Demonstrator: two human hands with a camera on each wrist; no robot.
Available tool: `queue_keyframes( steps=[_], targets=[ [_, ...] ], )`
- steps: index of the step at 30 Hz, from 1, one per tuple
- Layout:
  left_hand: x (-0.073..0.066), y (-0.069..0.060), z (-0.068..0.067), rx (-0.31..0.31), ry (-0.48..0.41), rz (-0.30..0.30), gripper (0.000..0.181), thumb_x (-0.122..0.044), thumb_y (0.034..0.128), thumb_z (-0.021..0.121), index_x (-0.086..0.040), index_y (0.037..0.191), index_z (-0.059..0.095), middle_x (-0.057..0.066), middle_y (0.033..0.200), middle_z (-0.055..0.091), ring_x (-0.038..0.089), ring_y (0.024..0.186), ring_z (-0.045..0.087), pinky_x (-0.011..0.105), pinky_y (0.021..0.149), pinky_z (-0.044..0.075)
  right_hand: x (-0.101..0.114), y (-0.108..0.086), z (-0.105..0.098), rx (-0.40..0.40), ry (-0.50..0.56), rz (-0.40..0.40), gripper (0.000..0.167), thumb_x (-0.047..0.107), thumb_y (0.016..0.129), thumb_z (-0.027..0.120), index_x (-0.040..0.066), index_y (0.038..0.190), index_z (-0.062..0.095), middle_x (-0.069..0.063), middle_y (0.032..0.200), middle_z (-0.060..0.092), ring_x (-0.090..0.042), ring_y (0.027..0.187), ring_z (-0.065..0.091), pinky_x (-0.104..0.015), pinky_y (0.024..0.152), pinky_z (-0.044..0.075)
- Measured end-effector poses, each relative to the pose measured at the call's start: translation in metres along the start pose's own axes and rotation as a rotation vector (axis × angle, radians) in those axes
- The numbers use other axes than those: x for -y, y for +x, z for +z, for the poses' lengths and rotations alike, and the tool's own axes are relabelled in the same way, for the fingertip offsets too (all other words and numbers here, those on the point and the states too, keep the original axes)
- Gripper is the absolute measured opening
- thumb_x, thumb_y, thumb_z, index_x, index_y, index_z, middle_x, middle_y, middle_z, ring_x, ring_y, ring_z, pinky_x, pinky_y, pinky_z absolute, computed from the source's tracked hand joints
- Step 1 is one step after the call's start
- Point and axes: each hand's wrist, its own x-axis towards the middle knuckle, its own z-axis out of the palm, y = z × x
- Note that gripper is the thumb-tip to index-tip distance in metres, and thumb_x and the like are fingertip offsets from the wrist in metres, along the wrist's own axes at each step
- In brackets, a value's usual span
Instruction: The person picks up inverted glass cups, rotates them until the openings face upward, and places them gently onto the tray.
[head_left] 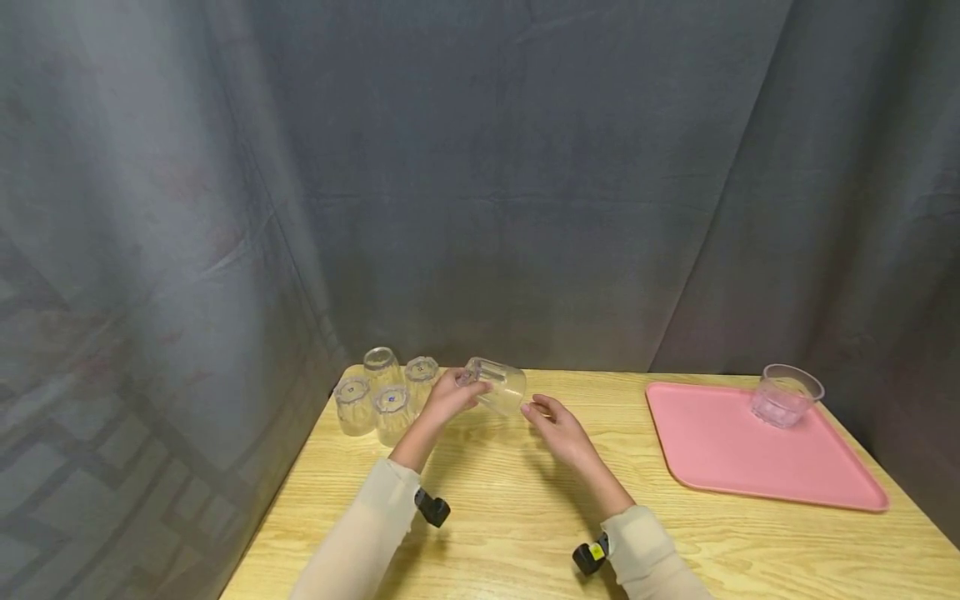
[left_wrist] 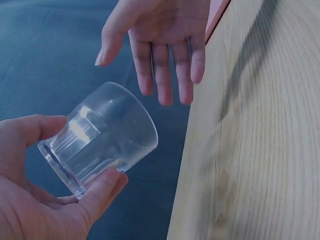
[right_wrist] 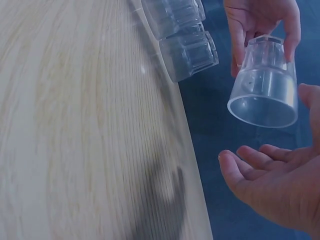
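Note:
A clear plastic cup (head_left: 504, 387) is tilted on its side above the table, its mouth toward the right. My left hand (head_left: 452, 395) grips it near the base, thumb on one side and fingers on the other, as the left wrist view shows with the cup (left_wrist: 107, 135). Close to the cup's rim is my right hand (head_left: 561, 432), fingers extended and apart from the cup in the right wrist view, where the palm (right_wrist: 280, 185) faces it. Several similar cups (head_left: 392, 408) stand upside down just left of my left hand.
A pink tray (head_left: 742, 450) lies on the right of the wooden table (head_left: 495, 517). On its far right part stands a clear cup (head_left: 783, 398), mouth up. Grey curtains (head_left: 495, 183) hang behind the table and along both sides.

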Motion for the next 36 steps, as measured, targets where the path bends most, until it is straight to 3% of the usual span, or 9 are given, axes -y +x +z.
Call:
queue_keyframes(
  steps=[6,18,26,36],
  targets=[
    [0.001,-0.004,0.003,-0.002,-0.038,-0.009,0.073,-0.02,0.0875,0.074,0.016,0.142,0.04,0.031,0.136,0.053,0.039,0.114,0.064,0.042,0.096,0.056,0.0,0.003,0.004,0.022,0.087,0.013,0.08,0.057,0.099,0.056,-0.001,0.152,0.038,-0.023,0.146,0.051,-0.04,0.129,0.055,-0.054,0.106,0.047],
    [0.004,-0.008,0.007,-0.017,-0.12,-0.006,0.07,-0.019,0.0876,0.073,0.016,0.14,0.041,0.031,0.134,0.053,0.037,0.115,0.063,0.04,0.096,0.056,0.009,0.001,0.007,0.047,0.135,0.052,0.088,0.066,0.095,0.053,0.004,0.154,0.036,-0.023,0.15,0.048,-0.046,0.132,0.051,-0.062,0.111,0.037],
    [0.006,-0.008,0.008,-0.003,-0.155,-0.004,0.071,-0.017,0.0871,0.072,0.016,0.141,0.04,0.03,0.131,0.053,0.038,0.116,0.063,0.04,0.097,0.055,0.01,0.003,0.008,0.045,0.136,0.073,0.092,0.07,0.093,0.052,0.003,0.155,0.035,-0.024,0.149,0.049,-0.046,0.131,0.051,-0.062,0.112,0.037],
    [0.006,-0.01,0.009,0.009,-0.213,0.001,0.071,-0.014,0.0886,0.069,0.017,0.142,0.036,0.03,0.132,0.052,0.037,0.117,0.061,0.036,0.094,0.057,0.012,0.004,0.01,0.041,0.145,0.058,0.088,0.064,0.097,0.052,-0.002,0.153,0.035,-0.028,0.147,0.049,-0.045,0.131,0.052,-0.059,0.112,0.038]
  ],
)
